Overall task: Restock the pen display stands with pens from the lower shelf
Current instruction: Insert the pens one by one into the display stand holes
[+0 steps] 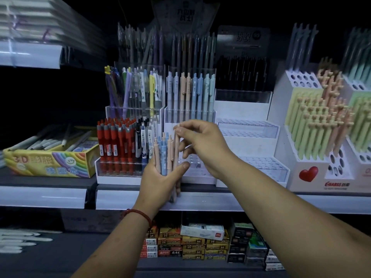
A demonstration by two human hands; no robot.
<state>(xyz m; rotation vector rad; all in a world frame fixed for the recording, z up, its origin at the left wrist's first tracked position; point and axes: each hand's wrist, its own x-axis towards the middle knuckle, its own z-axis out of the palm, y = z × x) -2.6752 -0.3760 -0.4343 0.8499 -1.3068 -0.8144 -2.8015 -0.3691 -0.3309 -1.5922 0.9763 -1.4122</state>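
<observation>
My left hand point(160, 181) grips a bunch of pastel pens point(165, 153), peach and light blue, upright in front of the shelf edge. My right hand point(200, 143) pinches the top of one peach pen point(176, 145) at the right side of the bunch. Behind the hands stands a white tiered pen stand point(192, 117) whose upper row holds blue, peach and pale green pens point(190, 93). Its lower tiers with holes point(194, 163) show no pens where they are visible.
A stand of red and dark pens point(120, 145) sits left of my hands. A bare white stepped stand point(249, 137) is to the right, then a stand of yellow and peach pens point(317, 121). A yellow box point(50, 159) lies far left. Boxes of stock point(200, 243) fill the lower shelf.
</observation>
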